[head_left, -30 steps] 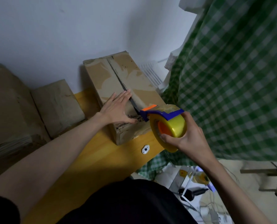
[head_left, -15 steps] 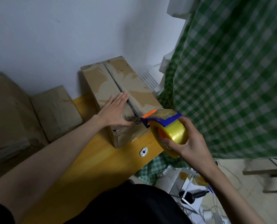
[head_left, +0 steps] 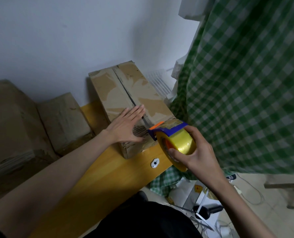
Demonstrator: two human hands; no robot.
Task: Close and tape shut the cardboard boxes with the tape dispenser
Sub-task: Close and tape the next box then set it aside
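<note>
Shifted slightly forward along the seam: left hand, fingers straight, flat on cardboard box at frame center on bench. Right hand gripping tape dispenser at box's near edge.

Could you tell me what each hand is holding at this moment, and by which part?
The right hand grips the tape dispenser around its yellow roll. The left hand holds nothing; it lies flat on the cardboard box.
</note>
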